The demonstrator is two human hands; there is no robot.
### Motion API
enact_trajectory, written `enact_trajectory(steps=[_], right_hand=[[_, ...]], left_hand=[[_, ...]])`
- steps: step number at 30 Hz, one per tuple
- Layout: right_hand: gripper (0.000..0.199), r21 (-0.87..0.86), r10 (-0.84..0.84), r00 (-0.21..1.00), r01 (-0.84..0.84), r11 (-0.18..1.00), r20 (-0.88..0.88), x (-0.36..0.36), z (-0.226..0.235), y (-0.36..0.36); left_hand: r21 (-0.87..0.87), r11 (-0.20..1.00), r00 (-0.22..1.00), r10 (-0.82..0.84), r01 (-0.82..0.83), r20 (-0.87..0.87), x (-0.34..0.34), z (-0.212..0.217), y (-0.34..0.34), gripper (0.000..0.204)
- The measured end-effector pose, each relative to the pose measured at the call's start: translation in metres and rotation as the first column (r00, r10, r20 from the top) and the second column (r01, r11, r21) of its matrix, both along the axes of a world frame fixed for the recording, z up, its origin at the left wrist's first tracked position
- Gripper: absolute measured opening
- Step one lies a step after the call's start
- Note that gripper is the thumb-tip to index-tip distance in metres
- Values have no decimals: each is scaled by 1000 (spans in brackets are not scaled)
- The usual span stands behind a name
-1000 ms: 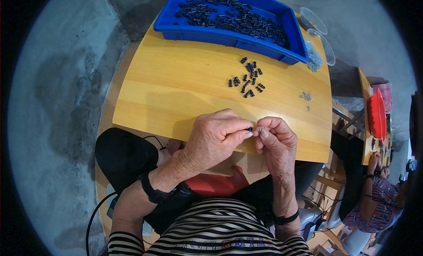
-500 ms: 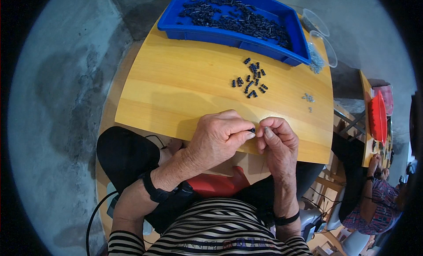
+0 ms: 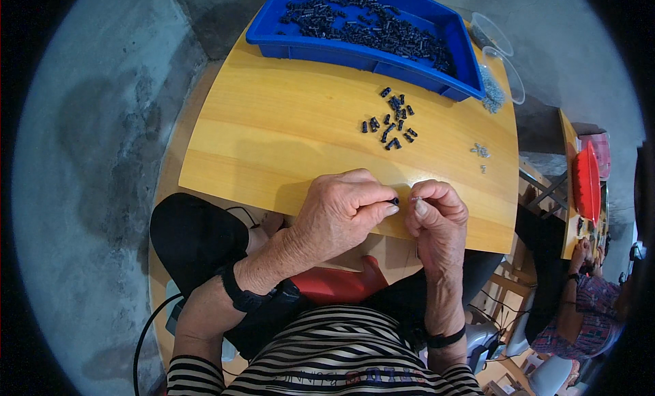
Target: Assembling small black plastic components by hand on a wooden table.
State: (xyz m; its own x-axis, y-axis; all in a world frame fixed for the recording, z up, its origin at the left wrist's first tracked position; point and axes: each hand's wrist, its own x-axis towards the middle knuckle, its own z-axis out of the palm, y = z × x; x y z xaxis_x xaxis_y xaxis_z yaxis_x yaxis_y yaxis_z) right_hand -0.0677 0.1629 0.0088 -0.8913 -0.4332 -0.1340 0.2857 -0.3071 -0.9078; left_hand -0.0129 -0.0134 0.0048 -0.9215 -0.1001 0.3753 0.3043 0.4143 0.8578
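My left hand [image 3: 344,208] pinches a small black cylindrical part [image 3: 394,201] between thumb and fingertips, over the table's front edge. Just right of it, my right hand [image 3: 440,215] is closed in a pinch on a tiny silvery metal piece [image 3: 415,198], too small to name. A narrow gap lies between the two sets of fingertips. Farther out on the table, several loose black parts [image 3: 391,128] of the same sort lie in a scattered group. To their right sits a little cluster of small silvery pieces [image 3: 480,150].
A blue tray [image 3: 355,63] with many black parts stands at the far side of the yellow wooden table [image 3: 273,143]. Clear plastic tubs [image 3: 508,75] at the far right hold small metal pieces. Another person [image 3: 576,314] works at a table with a red tray [image 3: 587,184].
My right hand has drawn slightly right, away from the left, widening the gap between the fingertips. My left hand keeps its pinch on the black part.
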Motion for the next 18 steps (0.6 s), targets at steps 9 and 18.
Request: enact_trajectory(steps=[9, 18], right_hand=[[12, 37, 1, 1000, -2, 999, 5, 1, 1, -1], [17, 210, 50, 992, -25, 977, -112, 2, 7, 1]], left_hand=[[3, 1000, 1000, -6, 6, -7, 0, -1, 1, 11], [-8, 1000, 1000, 1, -1, -6, 0, -2, 0, 12]])
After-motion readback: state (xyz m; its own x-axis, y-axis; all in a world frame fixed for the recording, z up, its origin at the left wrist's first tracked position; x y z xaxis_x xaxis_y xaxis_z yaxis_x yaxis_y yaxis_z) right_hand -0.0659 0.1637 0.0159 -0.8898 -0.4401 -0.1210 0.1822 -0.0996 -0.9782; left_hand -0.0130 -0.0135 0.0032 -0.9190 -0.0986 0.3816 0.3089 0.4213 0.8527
